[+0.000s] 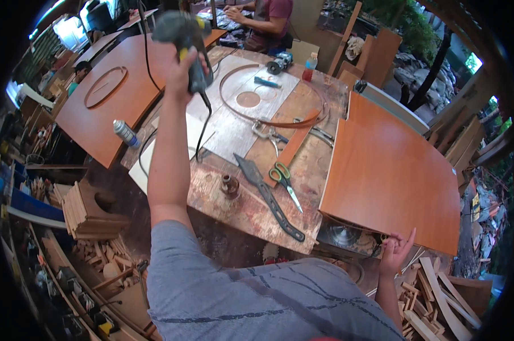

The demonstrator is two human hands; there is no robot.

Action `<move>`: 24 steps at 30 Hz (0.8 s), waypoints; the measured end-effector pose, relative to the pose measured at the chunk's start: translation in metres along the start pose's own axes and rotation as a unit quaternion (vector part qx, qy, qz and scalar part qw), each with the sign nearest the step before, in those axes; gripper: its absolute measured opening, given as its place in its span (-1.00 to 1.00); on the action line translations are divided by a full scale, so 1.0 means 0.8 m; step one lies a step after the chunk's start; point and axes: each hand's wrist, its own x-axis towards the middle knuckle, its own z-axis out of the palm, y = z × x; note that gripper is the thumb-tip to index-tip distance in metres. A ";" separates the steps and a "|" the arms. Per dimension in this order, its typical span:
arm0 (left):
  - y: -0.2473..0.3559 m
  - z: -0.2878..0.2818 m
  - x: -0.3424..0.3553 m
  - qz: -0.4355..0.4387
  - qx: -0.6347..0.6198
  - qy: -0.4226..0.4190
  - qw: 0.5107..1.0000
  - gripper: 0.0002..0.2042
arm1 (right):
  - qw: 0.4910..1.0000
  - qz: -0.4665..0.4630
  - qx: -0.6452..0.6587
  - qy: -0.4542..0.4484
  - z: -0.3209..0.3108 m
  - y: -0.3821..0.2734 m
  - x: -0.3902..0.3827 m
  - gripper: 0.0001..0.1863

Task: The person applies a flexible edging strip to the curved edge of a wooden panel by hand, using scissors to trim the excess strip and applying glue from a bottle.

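Observation:
My raised left hand (pixel 186 71) is closed round the handle of a dark, pistol-shaped heat gun (pixel 195 42) with yellow parts, blurred by motion. Its black cord hangs from the handle down to the worktable (pixel 209 184). At the near edge of a reddish-brown wood panel (pixel 390 176), my right hand (pixel 397 253) has its index finger stretched out and the others partly curled. Nothing shows in it; whether it touches the panel I cannot tell. A loop of brown edge banding (pixel 222 94) lies on the table, near green-handled scissors (pixel 288 182) and a long black tool (pixel 268 199).
A brown bottle (pixel 229 186) and a spray can (pixel 125 133) stand left. Farther back are a blue power tool (pixel 280 62) and a bottle of red liquid (pixel 310 67). Another panel (pixel 109 74) lies far left. Wood offcuts (pixel 424 301) are heaped at right. A co-worker (pixel 271 23) sits behind.

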 end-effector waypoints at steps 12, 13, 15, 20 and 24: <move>0.288 0.123 -0.313 0.109 0.225 -0.051 0.967 -0.45 | 0.996 -0.007 0.085 0.007 -0.104 0.070 -0.035 -0.22; 0.285 0.140 -0.339 0.110 0.221 -0.056 0.967 -0.45 | 0.996 -0.007 0.086 0.017 -0.114 0.078 -0.037 -0.21; 0.272 0.160 -0.389 0.074 0.236 -0.041 0.968 -0.44 | 0.992 -0.017 0.122 0.019 -0.142 0.106 -0.037 -0.21; 0.201 0.254 -0.519 -0.043 0.266 -0.037 0.962 -0.52 | 0.984 -0.024 0.175 -0.032 -0.177 0.129 -0.040 -0.20; 0.134 0.356 -0.583 -0.166 0.214 -0.124 0.955 -0.47 | 0.980 -0.015 0.196 -0.008 -0.229 0.142 -0.080 -0.19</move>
